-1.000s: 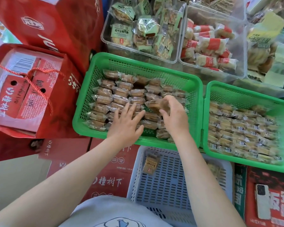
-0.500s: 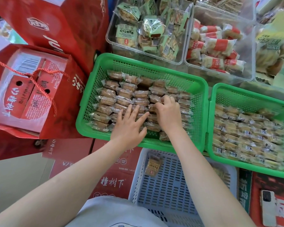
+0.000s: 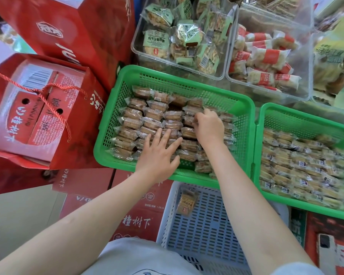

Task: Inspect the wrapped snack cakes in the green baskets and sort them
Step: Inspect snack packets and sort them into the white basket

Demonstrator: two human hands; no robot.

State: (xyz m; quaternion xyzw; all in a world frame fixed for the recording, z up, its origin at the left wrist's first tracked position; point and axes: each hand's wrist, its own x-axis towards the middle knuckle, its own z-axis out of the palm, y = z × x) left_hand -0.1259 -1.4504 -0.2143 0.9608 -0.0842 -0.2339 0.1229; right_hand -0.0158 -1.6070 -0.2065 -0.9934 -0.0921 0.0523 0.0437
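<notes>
Head view, looking down: left green basket (image 3: pixel 115 108) filled with rows of wrapped snack cakes (image 3: pixel 153 114); right green basket (image 3: pixel 266 120) just beside it, its paler cakes (image 3: pixel 306 171) blurred by motion. Left hand (image 3: pixel 157 157) lies flat on the near rows, fingers straight and spread, grasping nothing. Right hand (image 3: pixel 209 128) is curled over cakes near the basket's middle — its fingertips are hidden, so whether they pinch a wrapper cannot be told. Both forearms cross the near rim and cover part of the rows. A pale blue basket (image 3: pixel 207 231) below holds one wrapped cake (image 3: pixel 187 201). Around: red gift boxes (image 3: pixel 48 108) at left, clear bins (image 3: pixel 222 56) of other snacks beyond, a phone (image 3: pixel 326 253) — cut off at the lower right edge.
</notes>
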